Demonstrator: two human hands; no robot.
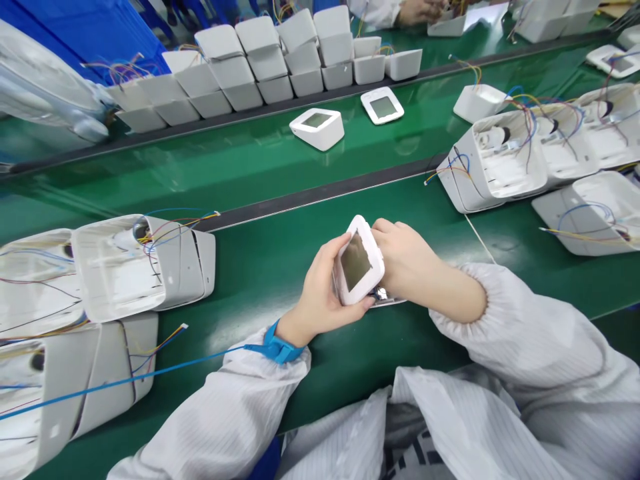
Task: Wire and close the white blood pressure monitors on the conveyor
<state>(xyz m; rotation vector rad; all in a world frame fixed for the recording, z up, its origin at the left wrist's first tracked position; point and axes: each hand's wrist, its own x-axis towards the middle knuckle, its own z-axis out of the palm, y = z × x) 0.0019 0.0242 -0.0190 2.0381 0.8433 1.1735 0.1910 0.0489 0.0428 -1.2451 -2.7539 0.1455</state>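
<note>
My left hand (pixel 323 287) is closed round a white display panel (pixel 357 263) with a dark square screen, thumb along its lower edge and fingers at its left side. The panel is tilted up above the green bench. Behind its right edge sits my right hand (pixel 407 257), knuckles bent; its fingertips and anything in them are hidden by the panel. Just under the panel, between the hands, a bit of a white part with dark and shiny pieces (pixel 383 293) shows; what it is I cannot make out. A blue strap (pixel 277 343) circles my left wrist.
Open white housings with wires stand at the left (pixel 120 267) and right (pixel 510 157). On the green conveyor (pixel 225 160) lie a white unit with a screen (pixel 320 128) and a display panel (pixel 383 107). Stacked white casings (pixel 265 60) line the far side. A co-worker's hand (pixel 423 12) is beyond.
</note>
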